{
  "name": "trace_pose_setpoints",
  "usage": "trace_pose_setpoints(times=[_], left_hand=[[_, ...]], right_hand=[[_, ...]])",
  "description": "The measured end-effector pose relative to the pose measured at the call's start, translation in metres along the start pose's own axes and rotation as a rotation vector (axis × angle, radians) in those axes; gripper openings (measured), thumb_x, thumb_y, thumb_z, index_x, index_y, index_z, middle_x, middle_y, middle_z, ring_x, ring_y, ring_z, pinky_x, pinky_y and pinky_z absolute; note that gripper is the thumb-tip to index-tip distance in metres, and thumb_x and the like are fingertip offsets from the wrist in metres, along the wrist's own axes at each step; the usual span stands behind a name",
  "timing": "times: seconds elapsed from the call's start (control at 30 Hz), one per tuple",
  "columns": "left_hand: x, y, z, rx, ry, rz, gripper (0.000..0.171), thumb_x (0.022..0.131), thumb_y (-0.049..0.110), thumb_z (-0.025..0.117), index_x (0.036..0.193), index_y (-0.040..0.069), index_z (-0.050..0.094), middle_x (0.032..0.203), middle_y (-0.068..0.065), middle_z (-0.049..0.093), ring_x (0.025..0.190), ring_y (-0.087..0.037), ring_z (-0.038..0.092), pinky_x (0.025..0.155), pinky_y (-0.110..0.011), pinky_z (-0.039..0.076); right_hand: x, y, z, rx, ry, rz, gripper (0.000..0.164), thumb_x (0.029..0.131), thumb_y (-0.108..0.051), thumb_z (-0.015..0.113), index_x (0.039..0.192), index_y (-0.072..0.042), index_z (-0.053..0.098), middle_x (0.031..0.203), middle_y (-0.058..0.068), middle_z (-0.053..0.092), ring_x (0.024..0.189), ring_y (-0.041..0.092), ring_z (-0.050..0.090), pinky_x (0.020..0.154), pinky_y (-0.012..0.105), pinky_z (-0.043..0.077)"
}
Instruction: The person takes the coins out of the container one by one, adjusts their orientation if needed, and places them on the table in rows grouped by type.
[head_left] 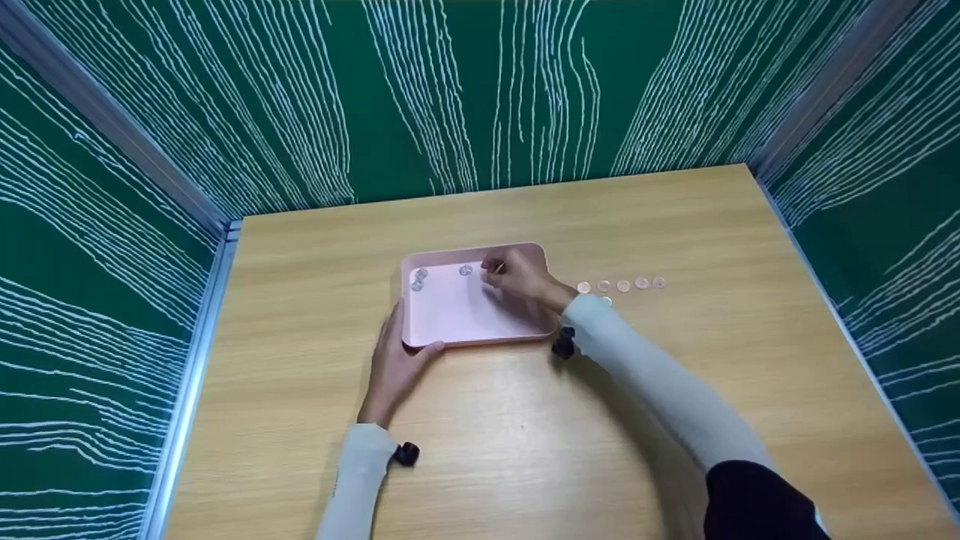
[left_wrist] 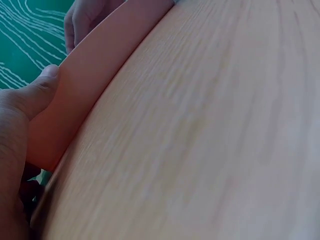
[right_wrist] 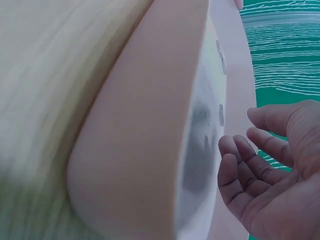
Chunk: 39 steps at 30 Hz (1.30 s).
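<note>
Smooth pink tray (head_left: 465,319) with rounded corners, on wood-grained table (head_left: 292,322), left hand (head_left: 395,366) gripping its near left corner, right hand (head_left: 519,277) above its far right corner, thumb and fingers apart, shiny round discs (head_left: 466,270), perhaps plastic, by its far edge, paler discs (head_left: 623,286) rowed past its right edge

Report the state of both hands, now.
Left hand: holding the pink tray at its near-left corner.
Right hand: open, holding nothing visible.
</note>
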<state>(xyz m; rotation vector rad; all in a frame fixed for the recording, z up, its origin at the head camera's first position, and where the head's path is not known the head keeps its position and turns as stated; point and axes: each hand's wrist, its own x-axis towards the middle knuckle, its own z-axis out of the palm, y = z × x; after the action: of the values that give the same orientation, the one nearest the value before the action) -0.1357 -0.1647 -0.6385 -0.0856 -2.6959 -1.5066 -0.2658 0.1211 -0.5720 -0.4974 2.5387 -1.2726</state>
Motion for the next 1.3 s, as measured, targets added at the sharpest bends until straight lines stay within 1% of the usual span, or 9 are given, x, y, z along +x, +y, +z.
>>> trace_pose_setpoints(times=[0.1,0.17,0.37,0.5,0.6,0.77,0.9,1.13,1.3], left_hand=[[0.0,0.0,-0.001,0.0,0.009,0.001,0.116,0.09,0.052,0.091,0.177,0.014,0.025,0.179,-0.018,0.03,0.165,-0.043,0.026,0.133,-0.059,0.023],[0.0,0.0,-0.001,0.004,0.012,0.003,0.117,0.089,0.052,0.091,0.177,0.014,0.025,0.179,-0.018,0.031,0.165,-0.044,0.026,0.133,-0.06,0.023],[-0.001,0.002,-0.001,0.011,0.002,0.002,0.118,0.089,0.055,0.09,0.177,0.015,0.024,0.179,-0.016,0.031,0.165,-0.046,0.023,0.132,-0.064,0.022],[-0.001,0.001,0.0,-0.002,0.001,0.0,0.119,0.088,0.056,0.09,0.178,0.016,0.023,0.179,-0.015,0.031,0.164,-0.043,0.028,0.132,-0.063,0.025],[-0.001,0.0,0.0,-0.014,0.003,0.003,0.119,0.087,0.057,0.091,0.178,0.018,0.023,0.179,-0.013,0.032,0.162,-0.041,0.033,0.13,-0.061,0.029],[0.001,0.0,-0.001,-0.006,0.013,0.022,0.117,0.088,0.056,0.09,0.177,0.017,0.025,0.178,-0.014,0.034,0.161,-0.038,0.035,0.13,-0.059,0.031],[0.002,-0.001,-0.001,0.007,0.022,0.037,0.115,0.09,0.052,0.09,0.177,0.015,0.025,0.177,-0.016,0.036,0.161,-0.037,0.036,0.131,-0.056,0.031],[0.0,0.001,-0.001,0.018,0.009,-0.006,0.117,0.088,0.057,0.09,0.177,0.019,0.025,0.179,-0.013,0.033,0.164,-0.037,0.03,0.131,-0.057,0.029],[0.001,0.0,-0.001,0.017,0.01,-0.003,0.117,0.088,0.056,0.09,0.177,0.018,0.025,0.179,-0.012,0.032,0.164,-0.036,0.03,0.132,-0.057,0.029]], right_hand=[[0.009,0.0,0.005,0.026,-0.022,0.039,0.018,0.104,-0.003,0.071,0.121,0.001,0.078,0.105,0.012,0.072,0.088,0.023,0.065,0.073,0.03,0.053],[0.016,0.002,0.008,0.037,-0.023,0.042,0.02,0.104,-0.002,0.07,0.122,0.001,0.078,0.105,0.012,0.072,0.088,0.022,0.064,0.072,0.028,0.052],[0.026,0.004,0.02,0.057,0.034,0.039,0.023,0.103,-0.001,0.071,0.125,0.0,0.078,0.11,0.011,0.073,0.095,0.024,0.067,0.079,0.032,0.054],[0.028,0.002,0.026,0.034,0.055,0.062,0.027,0.103,-0.003,0.073,0.129,-0.003,0.079,0.113,0.009,0.074,0.097,0.025,0.067,0.082,0.035,0.056],[0.03,0.0,0.029,-0.014,0.053,0.06,0.029,0.103,-0.005,0.074,0.131,-0.004,0.079,0.114,0.007,0.075,0.098,0.024,0.067,0.085,0.036,0.056],[0.036,-0.005,0.026,-0.096,-0.013,0.015,0.03,0.101,-0.007,0.078,0.131,-0.004,0.079,0.113,0.009,0.076,0.095,0.024,0.067,0.085,0.035,0.056],[0.041,-0.01,0.02,-0.121,-0.079,-0.023,0.024,0.1,-0.004,0.078,0.124,-0.002,0.08,0.11,0.011,0.077,0.09,0.024,0.066,0.079,0.032,0.053],[0.042,-0.008,0.014,-0.098,-0.154,0.034,0.018,0.103,-0.005,0.076,0.12,-0.006,0.081,0.104,0.01,0.077,0.077,0.022,0.067,0.065,0.029,0.055],[0.041,-0.007,0.011,-0.117,-0.168,0.045,0.024,0.103,-0.007,0.076,0.127,-0.008,0.08,0.111,0.009,0.077,0.079,0.023,0.07,0.067,0.03,0.057]])
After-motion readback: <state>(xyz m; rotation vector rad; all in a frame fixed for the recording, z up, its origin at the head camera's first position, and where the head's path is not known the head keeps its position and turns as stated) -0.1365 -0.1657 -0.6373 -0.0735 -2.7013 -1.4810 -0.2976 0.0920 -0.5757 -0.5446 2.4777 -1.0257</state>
